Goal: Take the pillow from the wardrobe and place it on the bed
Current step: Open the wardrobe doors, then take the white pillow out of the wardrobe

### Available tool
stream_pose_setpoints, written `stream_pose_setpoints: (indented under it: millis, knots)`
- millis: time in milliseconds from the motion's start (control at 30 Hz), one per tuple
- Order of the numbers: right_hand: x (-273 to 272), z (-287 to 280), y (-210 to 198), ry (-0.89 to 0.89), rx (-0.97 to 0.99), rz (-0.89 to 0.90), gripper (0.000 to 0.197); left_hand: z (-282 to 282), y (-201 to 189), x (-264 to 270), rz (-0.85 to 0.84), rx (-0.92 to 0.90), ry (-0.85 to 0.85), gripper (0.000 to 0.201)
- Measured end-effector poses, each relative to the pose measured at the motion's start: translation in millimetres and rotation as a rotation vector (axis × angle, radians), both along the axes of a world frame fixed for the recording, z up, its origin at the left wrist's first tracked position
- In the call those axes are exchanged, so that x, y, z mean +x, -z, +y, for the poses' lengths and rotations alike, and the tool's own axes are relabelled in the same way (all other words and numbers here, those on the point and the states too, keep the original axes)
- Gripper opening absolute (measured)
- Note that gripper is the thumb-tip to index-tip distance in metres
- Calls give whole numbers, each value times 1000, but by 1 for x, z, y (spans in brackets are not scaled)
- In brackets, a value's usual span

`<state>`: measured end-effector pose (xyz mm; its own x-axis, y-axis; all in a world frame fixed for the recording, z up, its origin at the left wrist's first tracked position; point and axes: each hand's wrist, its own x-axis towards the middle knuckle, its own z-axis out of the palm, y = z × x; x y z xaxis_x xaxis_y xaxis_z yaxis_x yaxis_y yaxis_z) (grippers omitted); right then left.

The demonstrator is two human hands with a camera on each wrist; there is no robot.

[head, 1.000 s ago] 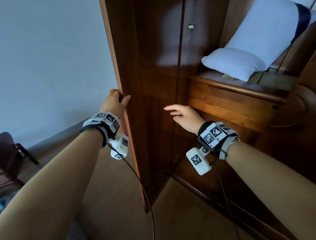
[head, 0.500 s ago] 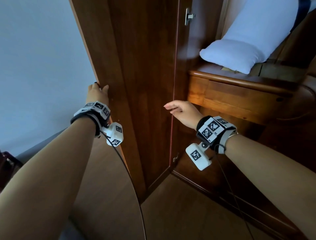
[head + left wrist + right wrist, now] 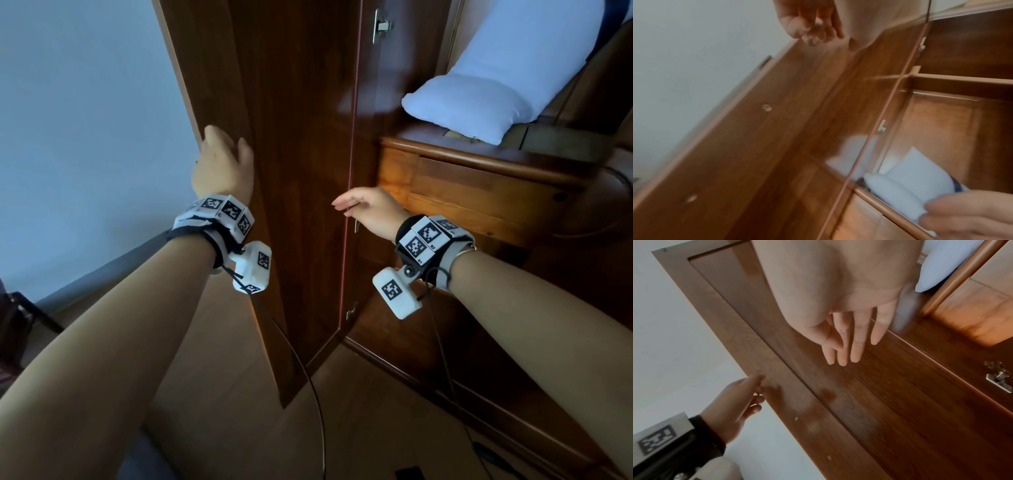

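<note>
A: Where's the pillow [image 3: 493,99]?

B: In the wardrobe [image 3: 479,192], on the right. It's white, lying on the wooden ledge above the drawer front [image 3: 472,202], its upper part leaning back up into the compartment. Nothing touches it.

A: And the left hand [image 3: 222,168]?

B: It's at the free edge of the open wardrobe door [image 3: 291,137], on the left. From the head view the fingers wrap over that edge. The right wrist view shows them loosely bent, with the tips against the edge or just off it; I can't tell whether they really grip.

A: The right hand [image 3: 370,210]?

B: Released, holding nothing. It hangs in the air near the hinge side of the door, fingers straight and close together, pointing left toward the door's inner face. It's well below the pillow, level with the drawer front.

A: Anything else?

B: A metal hinge [image 3: 380,25] up high on the door's hinge side. Both wrists carry bands with black-and-white markers, with cables hanging down. A pale wall [image 3: 85,120] stands left of the door, wooden floor [image 3: 222,411] underneath, and part of a dark chair [image 3: 13,322] at the far left edge
</note>
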<state>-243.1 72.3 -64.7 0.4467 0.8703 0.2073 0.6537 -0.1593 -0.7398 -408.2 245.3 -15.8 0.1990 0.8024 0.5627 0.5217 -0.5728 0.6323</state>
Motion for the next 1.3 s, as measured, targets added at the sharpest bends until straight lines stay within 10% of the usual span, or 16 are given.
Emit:
stream_pose_setpoints:
  millis: [633,1300]
  knots:
    - [200,-62,-10,354,179,67,37,-69,-2,235,181,-41,404,30]
    - [488,9,-57,868,236,188,28,-2,-18,556,98,-208,600,30]
